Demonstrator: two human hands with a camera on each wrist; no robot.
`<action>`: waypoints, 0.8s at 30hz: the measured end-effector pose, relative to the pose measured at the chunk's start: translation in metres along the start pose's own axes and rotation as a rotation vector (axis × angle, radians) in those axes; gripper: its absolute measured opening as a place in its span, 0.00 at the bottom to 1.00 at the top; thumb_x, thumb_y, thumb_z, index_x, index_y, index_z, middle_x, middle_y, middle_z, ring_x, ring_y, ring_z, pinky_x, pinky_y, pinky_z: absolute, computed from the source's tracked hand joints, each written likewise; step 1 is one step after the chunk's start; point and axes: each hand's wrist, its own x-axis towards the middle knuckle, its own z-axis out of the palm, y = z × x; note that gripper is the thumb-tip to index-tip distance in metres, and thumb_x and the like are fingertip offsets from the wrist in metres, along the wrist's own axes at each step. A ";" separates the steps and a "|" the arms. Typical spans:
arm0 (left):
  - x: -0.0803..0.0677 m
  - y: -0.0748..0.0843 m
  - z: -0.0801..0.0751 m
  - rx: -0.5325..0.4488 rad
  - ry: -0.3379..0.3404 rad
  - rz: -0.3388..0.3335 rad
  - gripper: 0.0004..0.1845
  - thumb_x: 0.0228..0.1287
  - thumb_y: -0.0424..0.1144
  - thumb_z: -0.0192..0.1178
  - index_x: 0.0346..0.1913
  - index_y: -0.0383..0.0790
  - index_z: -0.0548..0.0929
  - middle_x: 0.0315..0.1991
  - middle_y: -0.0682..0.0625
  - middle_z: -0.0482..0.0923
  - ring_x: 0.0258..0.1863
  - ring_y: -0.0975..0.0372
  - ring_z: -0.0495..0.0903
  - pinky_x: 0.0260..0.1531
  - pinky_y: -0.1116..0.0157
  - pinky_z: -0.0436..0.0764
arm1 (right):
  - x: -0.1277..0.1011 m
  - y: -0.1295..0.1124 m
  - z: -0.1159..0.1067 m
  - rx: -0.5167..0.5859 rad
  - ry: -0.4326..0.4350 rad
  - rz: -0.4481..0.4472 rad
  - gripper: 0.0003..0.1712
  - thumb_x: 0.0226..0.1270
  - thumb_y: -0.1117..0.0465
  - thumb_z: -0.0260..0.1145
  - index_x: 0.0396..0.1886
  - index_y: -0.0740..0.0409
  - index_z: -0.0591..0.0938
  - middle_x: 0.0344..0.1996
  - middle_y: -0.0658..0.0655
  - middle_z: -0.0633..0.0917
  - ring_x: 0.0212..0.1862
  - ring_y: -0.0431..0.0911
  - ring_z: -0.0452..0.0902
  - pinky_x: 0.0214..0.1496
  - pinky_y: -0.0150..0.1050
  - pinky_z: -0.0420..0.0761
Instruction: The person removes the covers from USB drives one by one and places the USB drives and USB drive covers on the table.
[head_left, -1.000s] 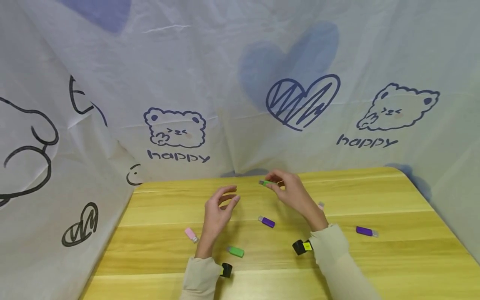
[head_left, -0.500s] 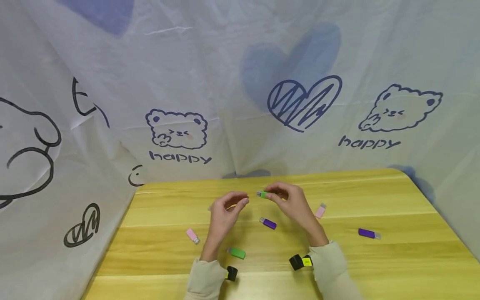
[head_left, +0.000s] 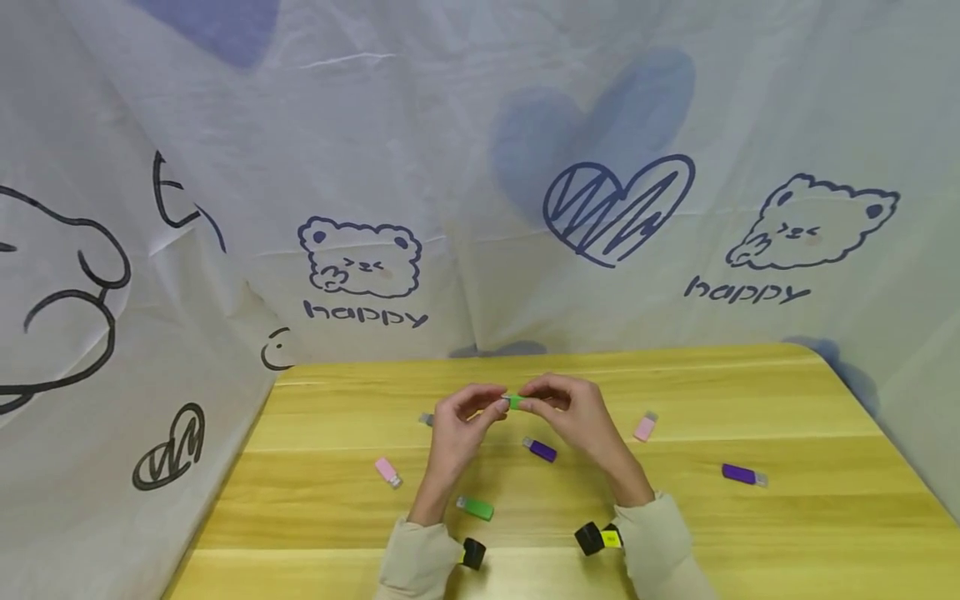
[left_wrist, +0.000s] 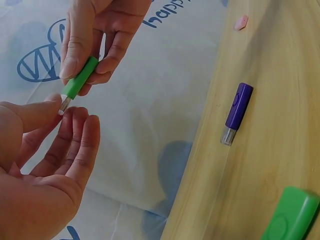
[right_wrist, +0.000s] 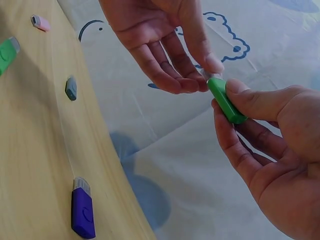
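A green USB stick (head_left: 515, 402) with a clear cap over its plug is held up between both hands above the far part of the table. My right hand (head_left: 576, 414) pinches its green body between thumb and fingers. My left hand (head_left: 459, 423) has thumb and fingertip on the clear-capped end (left_wrist: 65, 103), pinching it. In the right wrist view the green body (right_wrist: 226, 100) shows beneath the right thumb. Below the hands lies a purple USB stick (head_left: 541, 450), its clear end toward the left. Nearer the front, a second green USB stick (head_left: 476, 508) lies beside the left forearm.
On the wooden table (head_left: 315, 533) lie a pink USB stick (head_left: 387, 472) at left, another pink one (head_left: 646, 427) at right, and a purple one (head_left: 741, 474) farther right. A greyish stick (right_wrist: 71, 89) is partly hidden by the left hand in the head view. Printed cloth (head_left: 480, 275) hangs behind.
My right hand has brought the green USB stick down and toward my body. The left hand has moved right to meet it and now pinches the capped end.
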 end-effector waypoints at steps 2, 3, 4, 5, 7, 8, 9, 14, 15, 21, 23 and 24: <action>0.000 0.001 0.000 0.005 0.009 -0.010 0.10 0.67 0.27 0.67 0.48 0.24 0.85 0.45 0.34 0.86 0.41 0.54 0.88 0.43 0.62 0.88 | -0.001 -0.003 0.001 0.000 -0.001 0.002 0.06 0.68 0.64 0.73 0.43 0.60 0.89 0.40 0.56 0.89 0.42 0.49 0.87 0.45 0.37 0.87; -0.001 0.001 0.000 0.007 0.013 -0.015 0.10 0.67 0.27 0.67 0.48 0.24 0.86 0.44 0.35 0.86 0.41 0.54 0.88 0.44 0.62 0.88 | -0.001 -0.004 0.001 -0.003 -0.001 0.004 0.06 0.68 0.64 0.73 0.42 0.60 0.89 0.40 0.55 0.89 0.42 0.48 0.87 0.45 0.37 0.87; -0.001 0.001 0.000 0.005 0.018 -0.021 0.10 0.67 0.27 0.67 0.47 0.25 0.86 0.44 0.35 0.86 0.41 0.54 0.88 0.44 0.62 0.88 | -0.001 -0.004 0.001 -0.007 0.001 0.006 0.06 0.68 0.64 0.73 0.42 0.59 0.89 0.40 0.55 0.89 0.42 0.48 0.87 0.45 0.36 0.87; -0.001 0.001 0.000 0.002 0.021 -0.026 0.09 0.67 0.27 0.68 0.47 0.25 0.86 0.44 0.35 0.87 0.42 0.54 0.88 0.44 0.62 0.87 | -0.001 -0.004 0.001 -0.010 0.003 0.006 0.05 0.68 0.64 0.73 0.42 0.59 0.89 0.39 0.55 0.89 0.41 0.48 0.87 0.45 0.36 0.87; -0.001 0.001 0.000 -0.007 0.026 -0.032 0.09 0.66 0.27 0.68 0.47 0.26 0.87 0.45 0.36 0.87 0.42 0.54 0.88 0.45 0.62 0.87 | -0.001 -0.005 0.002 -0.014 0.003 0.000 0.05 0.67 0.65 0.73 0.42 0.59 0.89 0.39 0.55 0.89 0.41 0.48 0.88 0.45 0.36 0.87; -0.001 0.001 0.000 -0.013 0.028 -0.032 0.09 0.66 0.27 0.68 0.46 0.26 0.87 0.45 0.36 0.87 0.43 0.54 0.88 0.45 0.61 0.87 | -0.001 -0.005 0.002 -0.018 0.003 -0.002 0.05 0.67 0.65 0.73 0.42 0.59 0.89 0.39 0.55 0.89 0.41 0.49 0.88 0.44 0.37 0.87; -0.001 0.001 0.000 -0.019 0.028 -0.032 0.08 0.66 0.26 0.68 0.46 0.27 0.87 0.45 0.36 0.87 0.43 0.54 0.88 0.45 0.61 0.87 | -0.001 -0.004 0.002 -0.022 0.000 -0.009 0.06 0.67 0.65 0.73 0.42 0.59 0.89 0.39 0.55 0.89 0.41 0.49 0.88 0.44 0.37 0.87; -0.001 0.002 0.001 -0.028 0.018 -0.030 0.07 0.66 0.26 0.68 0.45 0.28 0.88 0.44 0.37 0.87 0.42 0.56 0.88 0.45 0.59 0.88 | -0.002 -0.003 0.002 -0.052 -0.019 -0.030 0.06 0.67 0.66 0.73 0.43 0.59 0.89 0.39 0.54 0.90 0.41 0.48 0.88 0.44 0.39 0.88; -0.001 0.002 0.001 -0.023 0.015 -0.032 0.07 0.66 0.27 0.68 0.45 0.28 0.88 0.44 0.37 0.87 0.42 0.56 0.88 0.45 0.59 0.88 | -0.002 -0.003 0.001 -0.058 -0.023 -0.032 0.06 0.67 0.66 0.73 0.43 0.59 0.89 0.39 0.54 0.90 0.41 0.48 0.88 0.43 0.39 0.88; -0.002 0.002 0.000 0.005 0.003 -0.037 0.06 0.66 0.28 0.69 0.44 0.30 0.89 0.43 0.39 0.88 0.41 0.56 0.88 0.44 0.61 0.88 | -0.003 -0.004 -0.001 -0.075 -0.046 -0.035 0.06 0.67 0.66 0.73 0.43 0.59 0.89 0.39 0.54 0.90 0.41 0.47 0.88 0.43 0.36 0.88; -0.002 0.003 -0.001 0.011 -0.001 -0.033 0.06 0.66 0.29 0.69 0.44 0.29 0.89 0.43 0.39 0.88 0.41 0.55 0.89 0.43 0.61 0.88 | -0.003 -0.005 -0.001 -0.075 -0.053 -0.035 0.06 0.67 0.66 0.73 0.43 0.58 0.89 0.39 0.53 0.90 0.41 0.47 0.88 0.43 0.35 0.87; -0.002 0.004 -0.001 0.010 -0.003 -0.031 0.07 0.66 0.29 0.69 0.44 0.28 0.89 0.42 0.39 0.88 0.40 0.55 0.89 0.43 0.61 0.88 | -0.003 -0.005 -0.002 -0.074 -0.057 -0.033 0.06 0.67 0.66 0.73 0.43 0.58 0.89 0.39 0.53 0.90 0.41 0.47 0.88 0.43 0.35 0.87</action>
